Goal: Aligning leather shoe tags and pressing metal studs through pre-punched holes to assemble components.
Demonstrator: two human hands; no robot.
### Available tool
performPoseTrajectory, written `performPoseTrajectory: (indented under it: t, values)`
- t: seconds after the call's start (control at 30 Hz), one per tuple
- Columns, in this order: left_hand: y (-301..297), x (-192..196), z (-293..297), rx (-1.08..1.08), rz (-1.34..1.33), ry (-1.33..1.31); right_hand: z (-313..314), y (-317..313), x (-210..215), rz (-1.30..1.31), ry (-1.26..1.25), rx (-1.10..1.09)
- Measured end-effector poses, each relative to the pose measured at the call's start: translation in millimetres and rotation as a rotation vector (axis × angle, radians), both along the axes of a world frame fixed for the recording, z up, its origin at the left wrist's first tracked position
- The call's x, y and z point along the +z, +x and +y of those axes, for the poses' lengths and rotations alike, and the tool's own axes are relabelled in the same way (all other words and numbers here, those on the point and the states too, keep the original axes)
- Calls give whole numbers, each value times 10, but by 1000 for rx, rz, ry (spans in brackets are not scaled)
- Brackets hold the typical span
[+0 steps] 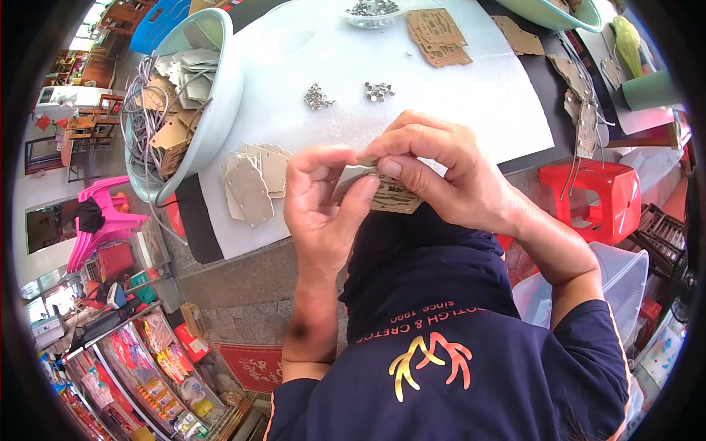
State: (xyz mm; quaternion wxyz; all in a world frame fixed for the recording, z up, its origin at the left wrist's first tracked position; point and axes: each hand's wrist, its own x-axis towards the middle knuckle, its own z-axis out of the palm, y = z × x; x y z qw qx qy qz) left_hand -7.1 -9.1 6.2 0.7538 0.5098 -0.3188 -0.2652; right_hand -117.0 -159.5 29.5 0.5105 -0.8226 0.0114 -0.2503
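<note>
Just beyond the near edge of the white-covered table, both my hands meet on a small stack of thin flat panels. A tan panel [397, 198] with dark cut or printed lines lies under my right fingers, and a pale grey panel [351, 176] shows on the left. My left hand [318, 202] closes round the left side, thumb on the front. My right hand [456, 169] pinches the top edge; anything tiny between those fingertips is hidden. Ahead lie two small heaps, metal bits [318, 97] and round silver caps [379, 92]. Grey panels [250, 191] rest by my left hand.
A pale basin [232, 81] of panels and grey cables stands at the left. Far back are a clear bowl [354, 22] of metal parts and tan panels [437, 37]. Cabled panels [585, 117] hang over the right edge above a red stool [599, 195].
</note>
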Motion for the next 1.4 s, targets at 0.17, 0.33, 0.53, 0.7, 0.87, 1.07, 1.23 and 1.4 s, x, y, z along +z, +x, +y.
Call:
performPoseTrajectory:
  t: [0.17,0.33,0.53,0.7,0.87,1.07,1.23,1.4]
  values:
    - [65,37,53,-106,107,131,41,-24,20,127,76,-24]
    - [52,145,33,-137,159,208,58,-24,-39,1,285,-22]
    - [104,103,43,-96,-110,145,21,-37,-27,134,435,-29]
    - [69,105,38,-65,-78,140,15,-41,-10,187,256,-1]
    - [78,100,24,-88,-132,120,-24,-57,-12,189,276,49]
    - [49,72,10,-41,-205,70,-40,-45,-1,138,283,110]
    - [33,84,23,-27,-221,118,-58,-10,60,171,238,133]
    - [63,87,16,-47,-185,37,-49,-19,-32,133,277,82]
